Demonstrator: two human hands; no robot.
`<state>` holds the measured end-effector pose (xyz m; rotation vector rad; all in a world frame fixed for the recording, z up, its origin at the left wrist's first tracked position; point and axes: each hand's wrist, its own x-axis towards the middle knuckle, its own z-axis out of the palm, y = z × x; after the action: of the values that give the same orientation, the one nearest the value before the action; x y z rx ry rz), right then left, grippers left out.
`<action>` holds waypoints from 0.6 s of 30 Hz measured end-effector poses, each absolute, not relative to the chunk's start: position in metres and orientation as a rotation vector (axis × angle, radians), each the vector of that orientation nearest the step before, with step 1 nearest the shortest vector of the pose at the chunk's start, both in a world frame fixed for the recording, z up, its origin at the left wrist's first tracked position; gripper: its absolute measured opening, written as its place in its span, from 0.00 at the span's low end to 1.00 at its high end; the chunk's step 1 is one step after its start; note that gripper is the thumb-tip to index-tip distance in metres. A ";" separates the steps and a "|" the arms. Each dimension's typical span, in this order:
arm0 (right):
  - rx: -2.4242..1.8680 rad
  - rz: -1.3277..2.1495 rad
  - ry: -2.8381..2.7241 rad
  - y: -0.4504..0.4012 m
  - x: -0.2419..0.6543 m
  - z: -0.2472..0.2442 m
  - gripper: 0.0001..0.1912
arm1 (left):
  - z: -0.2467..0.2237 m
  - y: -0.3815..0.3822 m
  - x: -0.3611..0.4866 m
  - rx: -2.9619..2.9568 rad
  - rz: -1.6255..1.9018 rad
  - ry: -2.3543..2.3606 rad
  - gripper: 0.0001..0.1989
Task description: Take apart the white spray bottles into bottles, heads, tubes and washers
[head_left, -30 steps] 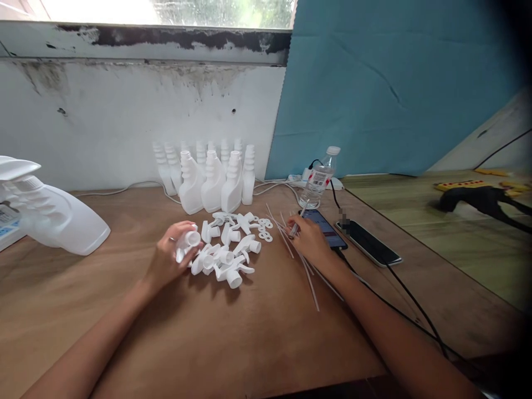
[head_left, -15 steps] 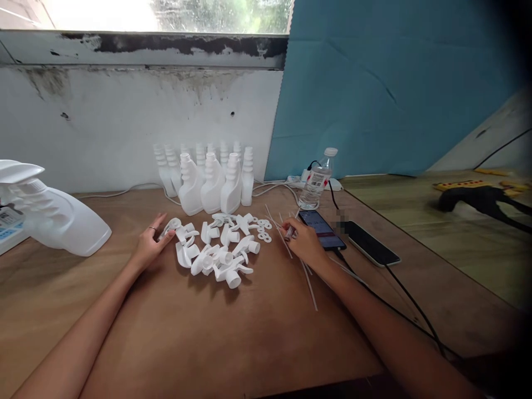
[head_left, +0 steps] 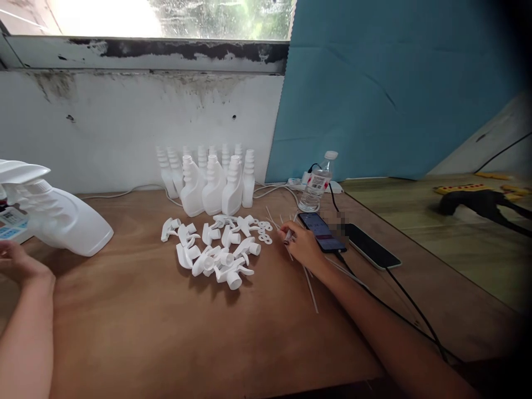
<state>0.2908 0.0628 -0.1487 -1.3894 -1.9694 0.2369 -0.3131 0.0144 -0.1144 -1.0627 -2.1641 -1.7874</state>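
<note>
My right hand [head_left: 300, 244] is closed, its fingers curled in over several thin white plastic tubes [head_left: 311, 291] lying on the table. A small pale piece shows between the fingertips, too small to make out. At the left edge of the view is my left hand [head_left: 29, 269], near the large white spray bottle [head_left: 78, 221]; its fingers run out of the picture. White trigger spray heads [head_left: 226, 257] lie in a loose pile mid-table, with small white ring washers [head_left: 265, 233] at its right side. Several white bottles [head_left: 211, 188] without heads stand upright behind the pile.
A clear water bottle [head_left: 318, 183] stands at the back right, close to a phone [head_left: 322, 233] and a second black device [head_left: 372, 246], both with cables. Behind the large spray bottle, a white and blue item [head_left: 14, 221] shows in part. A wall closes off the back.
My left hand has left the pile's left side and moved far left, beside the large spray bottle. The spray head it touched lies on the table. My right hand stays put.
</note>
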 end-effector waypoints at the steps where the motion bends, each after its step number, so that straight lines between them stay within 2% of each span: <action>1: -1.391 0.245 -1.969 0.063 0.291 -0.149 0.08 | -0.117 0.019 -0.319 -0.939 -1.884 -2.182 0.22; 8: -1.393 0.262 -1.955 0.062 0.288 -0.148 0.08 | -0.122 0.049 -0.311 -0.779 -2.369 -2.106 0.26; 12: -1.369 0.263 -1.952 0.059 0.285 -0.145 0.08 | -0.125 0.050 -0.294 -0.651 -2.305 -2.084 0.24; 18: -1.358 0.235 -1.968 0.057 0.283 -0.143 0.08 | -0.129 0.049 -0.270 -0.655 -2.014 -2.196 0.18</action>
<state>0.2829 0.0568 -0.1430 -1.3580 -1.9684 0.2353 -0.2697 0.0493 -0.1293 -0.6555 -2.1957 -2.0141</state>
